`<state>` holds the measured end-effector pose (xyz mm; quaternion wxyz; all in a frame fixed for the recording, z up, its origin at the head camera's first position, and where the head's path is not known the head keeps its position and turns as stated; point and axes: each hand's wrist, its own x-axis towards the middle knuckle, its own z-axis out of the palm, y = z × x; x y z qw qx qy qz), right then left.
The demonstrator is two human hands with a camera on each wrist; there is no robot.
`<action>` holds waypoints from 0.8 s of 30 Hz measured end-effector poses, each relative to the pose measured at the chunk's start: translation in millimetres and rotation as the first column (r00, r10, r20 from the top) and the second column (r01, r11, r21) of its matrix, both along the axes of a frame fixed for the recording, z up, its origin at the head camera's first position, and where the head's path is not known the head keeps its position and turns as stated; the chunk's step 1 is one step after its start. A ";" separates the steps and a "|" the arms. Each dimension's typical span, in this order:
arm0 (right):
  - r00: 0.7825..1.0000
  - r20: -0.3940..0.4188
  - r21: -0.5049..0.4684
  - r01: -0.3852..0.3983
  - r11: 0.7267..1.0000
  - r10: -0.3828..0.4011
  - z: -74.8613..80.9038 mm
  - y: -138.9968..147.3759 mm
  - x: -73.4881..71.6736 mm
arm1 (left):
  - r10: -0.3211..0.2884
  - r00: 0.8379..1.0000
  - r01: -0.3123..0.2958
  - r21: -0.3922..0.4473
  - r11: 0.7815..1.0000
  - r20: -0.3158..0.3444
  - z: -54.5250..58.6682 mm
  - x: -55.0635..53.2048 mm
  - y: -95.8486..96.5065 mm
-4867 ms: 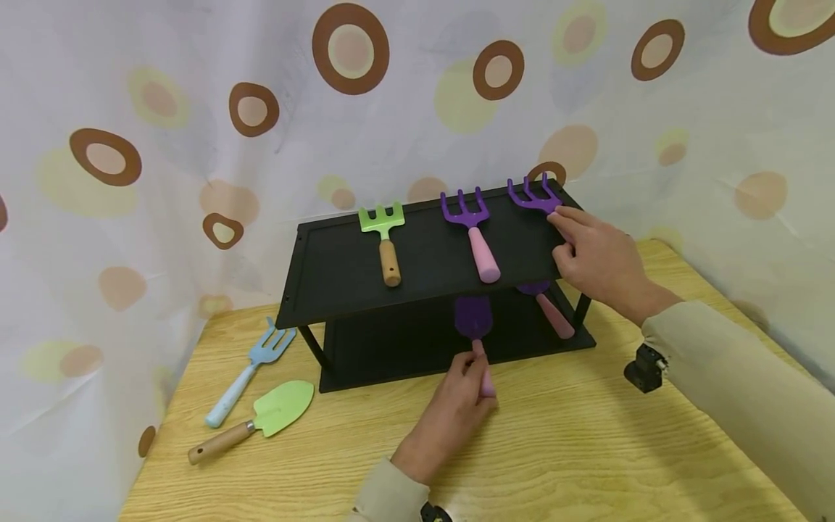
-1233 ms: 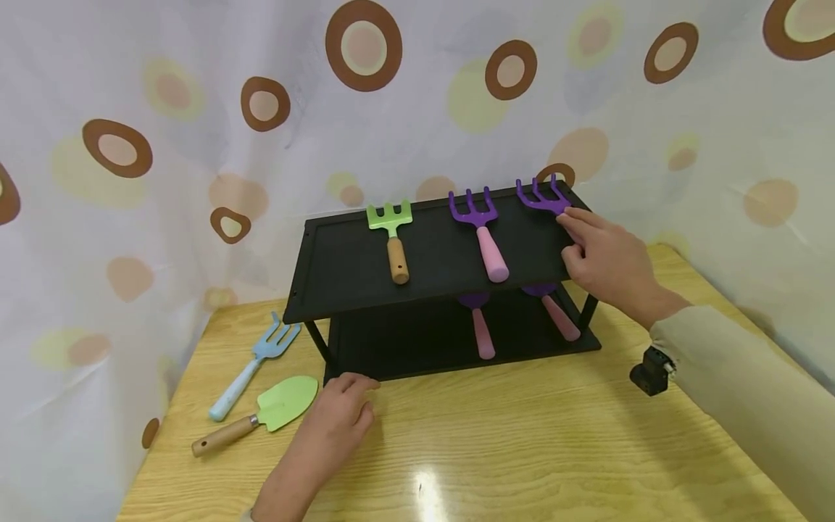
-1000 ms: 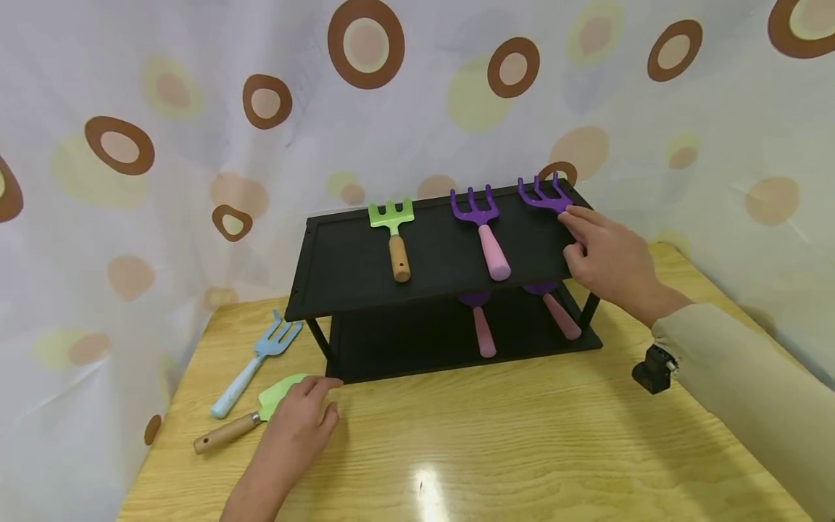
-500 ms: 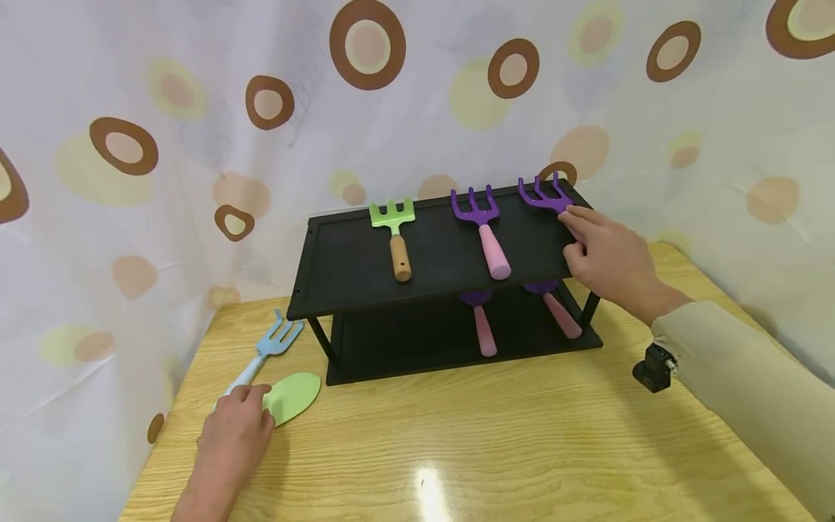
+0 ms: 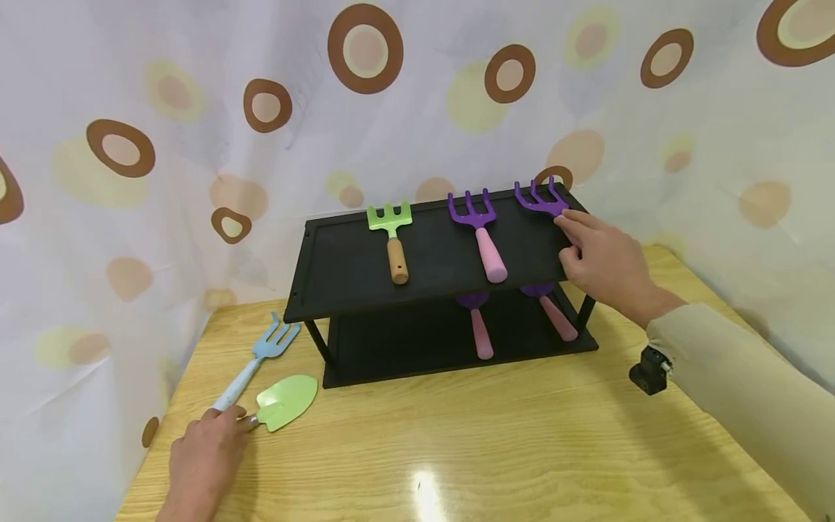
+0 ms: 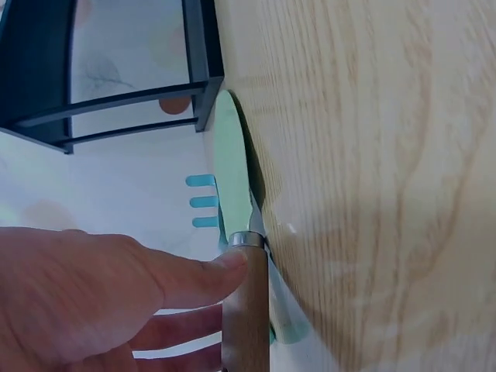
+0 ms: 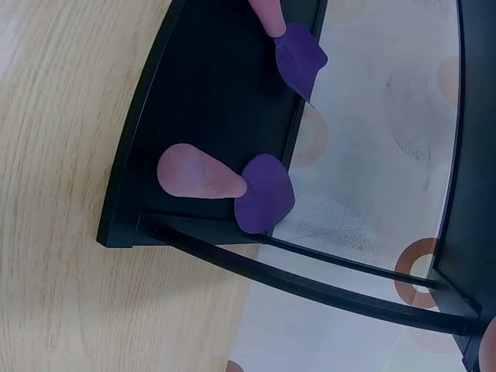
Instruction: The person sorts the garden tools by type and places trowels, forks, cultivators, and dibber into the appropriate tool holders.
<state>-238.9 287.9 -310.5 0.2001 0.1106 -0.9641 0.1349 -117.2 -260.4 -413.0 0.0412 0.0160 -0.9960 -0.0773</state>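
At the left of the table my left hand (image 5: 207, 453) holds the wooden handle of a green hand trowel (image 5: 287, 401); the left wrist view shows the thumb (image 6: 209, 277) against this handle (image 6: 246, 310) and fingers behind it. The trowel's blade lies low over the tabletop. A light blue hand fork (image 5: 267, 348) lies just behind it. On the rack's upper shelf my right hand (image 5: 607, 264) grips the handle of the rightmost purple hand fork (image 5: 543, 206), mostly hiding that handle.
A black two-tier rack (image 5: 352, 268) stands against the patterned cloth. Its top bears a green fork (image 5: 391, 225) and another purple fork (image 5: 479, 221). Two purple trowels with pink handles (image 5: 481, 333) lie on the lower shelf, one near the right post (image 7: 267, 194).
My left hand has left the middle purple trowel, now lying farther in on the lower shelf, and moved left to the green trowel's handle. The right hand has stayed at the purple fork.
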 end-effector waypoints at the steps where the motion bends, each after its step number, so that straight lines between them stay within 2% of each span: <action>1: 1.000 -0.001 0.000 0.001 1.000 -0.001 -0.7 -0.2 0.5 | 0.006 1.000 -0.006 0.006 1.000 -0.003 -0.6 -0.2 -0.9; 9: 1.000 -0.015 -0.005 0.006 1.000 -0.006 -1.4 -0.9 1.2 | -0.023 1.000 0.023 -0.028 0.999 0.004 -3.4 -1.0 -3.7; 17: 1.000 -0.005 -0.003 0.012 1.000 -0.012 -5.4 1.9 1.6 | 0.013 1.000 -0.015 0.059 0.998 0.026 -3.6 1.0 -5.6; 24: 1.000 -0.008 -0.005 0.010 1.000 -0.010 -2.7 -0.4 2.0 | -0.071 0.997 0.071 0.075 0.995 0.001 0.9 1.3 2.6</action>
